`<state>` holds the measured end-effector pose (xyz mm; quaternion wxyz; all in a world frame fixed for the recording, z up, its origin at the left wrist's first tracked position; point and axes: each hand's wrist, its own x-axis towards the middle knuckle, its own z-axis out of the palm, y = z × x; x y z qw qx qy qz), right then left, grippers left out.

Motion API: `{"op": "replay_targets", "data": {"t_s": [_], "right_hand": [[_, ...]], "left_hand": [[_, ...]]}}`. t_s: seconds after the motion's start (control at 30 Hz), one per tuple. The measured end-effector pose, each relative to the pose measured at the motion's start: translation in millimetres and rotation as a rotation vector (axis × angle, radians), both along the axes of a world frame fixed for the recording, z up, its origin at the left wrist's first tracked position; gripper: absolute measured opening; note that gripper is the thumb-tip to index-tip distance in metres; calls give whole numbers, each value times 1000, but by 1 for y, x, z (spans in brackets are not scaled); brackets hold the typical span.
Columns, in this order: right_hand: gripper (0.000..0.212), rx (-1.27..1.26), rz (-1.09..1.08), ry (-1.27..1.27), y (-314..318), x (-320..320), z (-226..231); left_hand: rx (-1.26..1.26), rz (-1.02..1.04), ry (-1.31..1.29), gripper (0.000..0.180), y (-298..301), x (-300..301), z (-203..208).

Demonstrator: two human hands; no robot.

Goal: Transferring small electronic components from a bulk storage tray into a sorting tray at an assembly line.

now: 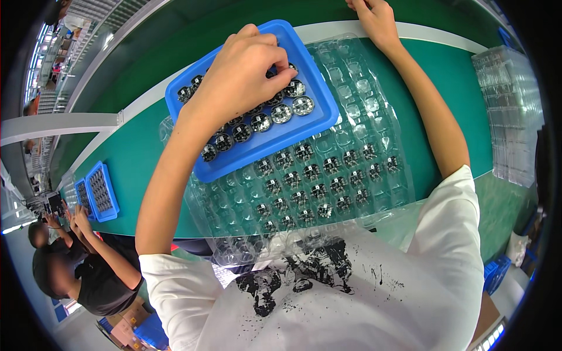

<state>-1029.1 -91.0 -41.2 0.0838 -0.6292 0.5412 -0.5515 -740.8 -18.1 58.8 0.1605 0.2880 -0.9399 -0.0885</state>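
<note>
Grip: my left hand [249, 61] curled over round black-and-silver parts [303, 105], blue rectangular plastic tray [275, 141]; pinch unclear | right hand [376, 23] cropped, can't tell | best handle rims only

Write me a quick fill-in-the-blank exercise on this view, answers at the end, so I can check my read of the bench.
1. Of the wearer's two hands, only the ____ hand is over the large blue tray.
2. The table has a ____ surface.
3. The tall stack of clear plastic trays stands near the table's end on the wearer's ____ side.
4. The wearer's shirt sleeves are ____.

Missing words: left; green; right; white.
</note>
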Motion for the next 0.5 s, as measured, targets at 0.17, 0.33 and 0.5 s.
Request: {"op": "replay_targets", "data": {"t_s": [0.17, 0.33, 0.5], "right_hand": [[24, -6, -8, 2, -10, -4, -8], [24, 5, -6, -7, -2, 1, 0], [24, -6, -4, -10, -1, 0, 0]], "left_hand": [[-19, -90, 150, 8, 4, 2, 10], [-4, -142, 15, 13, 18, 2, 16], [-34, -85, -41, 12, 21, 1, 9]]}}
